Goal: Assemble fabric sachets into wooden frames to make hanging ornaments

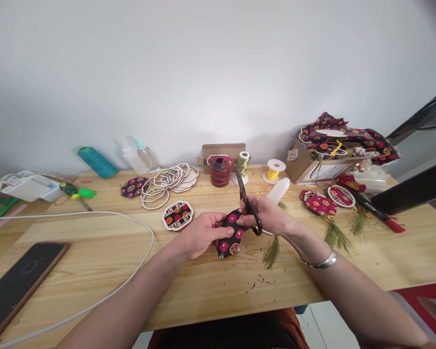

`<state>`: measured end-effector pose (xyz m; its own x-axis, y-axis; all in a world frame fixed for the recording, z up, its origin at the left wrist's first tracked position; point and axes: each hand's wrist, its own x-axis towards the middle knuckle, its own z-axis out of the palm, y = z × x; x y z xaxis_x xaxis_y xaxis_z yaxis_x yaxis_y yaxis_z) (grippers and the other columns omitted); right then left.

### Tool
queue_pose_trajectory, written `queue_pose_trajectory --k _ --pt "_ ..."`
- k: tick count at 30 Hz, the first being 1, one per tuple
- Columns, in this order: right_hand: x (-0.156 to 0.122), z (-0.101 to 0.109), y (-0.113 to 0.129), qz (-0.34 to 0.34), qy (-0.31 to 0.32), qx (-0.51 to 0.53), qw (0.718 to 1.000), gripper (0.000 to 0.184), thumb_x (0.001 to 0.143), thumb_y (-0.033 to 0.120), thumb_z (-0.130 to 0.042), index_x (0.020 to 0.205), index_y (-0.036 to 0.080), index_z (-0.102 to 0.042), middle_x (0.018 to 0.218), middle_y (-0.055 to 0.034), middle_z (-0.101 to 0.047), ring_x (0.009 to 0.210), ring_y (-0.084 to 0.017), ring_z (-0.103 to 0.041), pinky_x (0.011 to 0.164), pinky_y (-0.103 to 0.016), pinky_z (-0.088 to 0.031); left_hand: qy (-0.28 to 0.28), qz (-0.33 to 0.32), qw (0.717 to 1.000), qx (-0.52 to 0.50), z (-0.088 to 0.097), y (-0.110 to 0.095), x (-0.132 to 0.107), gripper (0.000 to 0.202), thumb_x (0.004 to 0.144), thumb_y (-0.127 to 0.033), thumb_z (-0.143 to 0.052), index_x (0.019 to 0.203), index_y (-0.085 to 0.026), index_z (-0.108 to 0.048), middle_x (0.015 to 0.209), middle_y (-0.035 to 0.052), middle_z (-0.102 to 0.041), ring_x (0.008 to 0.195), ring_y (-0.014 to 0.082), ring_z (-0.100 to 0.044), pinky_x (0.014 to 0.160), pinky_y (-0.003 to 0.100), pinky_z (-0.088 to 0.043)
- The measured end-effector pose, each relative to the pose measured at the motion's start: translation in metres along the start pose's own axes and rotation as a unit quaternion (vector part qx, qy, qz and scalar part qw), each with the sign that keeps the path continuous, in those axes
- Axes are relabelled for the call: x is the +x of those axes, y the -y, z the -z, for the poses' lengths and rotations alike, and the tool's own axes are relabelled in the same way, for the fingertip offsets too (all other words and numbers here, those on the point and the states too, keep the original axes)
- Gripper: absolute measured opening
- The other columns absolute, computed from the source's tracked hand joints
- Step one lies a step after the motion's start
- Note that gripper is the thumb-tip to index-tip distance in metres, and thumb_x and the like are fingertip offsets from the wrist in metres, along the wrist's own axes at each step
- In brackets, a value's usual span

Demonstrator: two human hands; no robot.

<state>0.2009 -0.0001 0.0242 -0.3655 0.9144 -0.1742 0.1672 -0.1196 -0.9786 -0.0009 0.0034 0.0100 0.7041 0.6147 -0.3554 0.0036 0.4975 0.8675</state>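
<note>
A dark patterned fabric piece point(230, 238) with pink and orange round motifs is pinched between the fingers and thumb of my left hand point(203, 235), just above the table. My right hand point(263, 215) grips black-handled scissors point(255, 213), their blades pointing up and away from me. Its fingertips also touch the fabric's right edge. To the left of the fabric lies a wooden-framed fabric ornament point(178, 216). An olive tassel point(271, 252) rests below my right hand. Small dark scraps point(256, 282) are scattered on the wood in front.
Thin wooden cut-out frames point(170, 182) lie behind on the left. Spools of red cord point(220, 172), gold thread point(243, 167) and yellow thread point(274, 170) stand behind. A cardboard box point(305, 162) heaped with fabric is at the right. A white cable point(150, 237) crosses near a phone point(25, 276).
</note>
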Motion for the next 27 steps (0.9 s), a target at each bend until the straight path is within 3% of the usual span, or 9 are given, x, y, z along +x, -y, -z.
queue_pose_trajectory --k 5,9,12,16,21,27 --pt "0.004 -0.001 -0.005 0.01 -0.002 -0.018 1.0 0.037 0.063 0.04 -0.078 0.075 0.019 -0.05 0.068 0.0047 -0.054 0.061 -0.01 -0.05 0.055 -0.025 -0.041 -0.017 -0.017 1.0 -0.014 0.004 0.005 0.002 0.021 0.074 -0.025 -0.073 0.088 -0.01 -0.07 0.078 0.0082 -0.071 0.058 0.014 -0.065 0.05 0.023 -0.047" --pt "0.0 0.0 -0.002 0.032 -0.081 -0.099 0.991 0.034 0.066 0.038 -0.076 0.082 0.018 -0.054 0.074 0.001 -0.06 0.066 -0.013 -0.055 0.058 -0.027 -0.043 -0.054 -0.033 0.997 -0.047 0.007 0.004 0.0 0.03 0.073 -0.024 -0.074 0.099 -0.01 -0.069 0.082 0.0092 -0.072 0.064 0.0169 -0.067 0.057 0.027 -0.05" --pt "-0.005 -0.002 0.0 0.052 -0.115 -0.173 0.977 0.031 0.068 0.04 -0.073 0.082 0.019 -0.054 0.067 0.0032 -0.057 0.059 -0.012 -0.05 0.052 -0.026 -0.038 -0.085 -0.051 0.992 -0.077 0.01 0.005 0.001 0.035 0.071 -0.024 -0.076 0.102 -0.01 -0.069 0.085 0.0103 -0.072 0.064 0.0175 -0.067 0.058 0.028 -0.05" --pt "-0.013 -0.003 -0.001 0.05 -0.146 -0.359 0.921 0.032 0.069 0.046 -0.069 0.08 0.019 -0.055 0.061 0.003 -0.053 0.053 -0.012 -0.046 0.049 -0.026 -0.032 -0.119 -0.06 0.985 -0.107 0.012 0.008 0.004 0.037 0.068 -0.024 -0.079 0.101 -0.011 -0.07 0.085 0.0088 -0.071 0.064 0.0173 -0.066 0.059 0.028 -0.051" --pt "-0.016 0.001 -0.012 0.087 -0.185 -0.519 0.83 0.039 0.077 0.051 -0.06 0.095 0.017 -0.06 0.078 -0.0062 -0.065 0.066 -0.02 -0.059 0.055 -0.029 -0.036 -0.132 -0.086 0.981 -0.117 0.012 0.008 0.005 0.038 0.067 -0.022 -0.08 0.104 -0.015 -0.071 0.087 0.0063 -0.071 0.069 0.015 -0.065 0.062 0.026 -0.051" --pt "-0.017 -0.004 -0.021 0.107 -0.177 -0.583 0.786 0.038 0.077 0.052 -0.062 0.087 0.016 -0.063 0.084 -0.0103 -0.07 0.073 -0.023 -0.064 0.057 -0.032 -0.037 -0.143 -0.091 0.978 -0.122 0.011 0.007 0.005 0.041 0.067 -0.019 -0.08 0.107 -0.018 -0.071 0.089 0.0056 -0.072 0.072 0.0146 -0.064 0.065 0.025 -0.05"
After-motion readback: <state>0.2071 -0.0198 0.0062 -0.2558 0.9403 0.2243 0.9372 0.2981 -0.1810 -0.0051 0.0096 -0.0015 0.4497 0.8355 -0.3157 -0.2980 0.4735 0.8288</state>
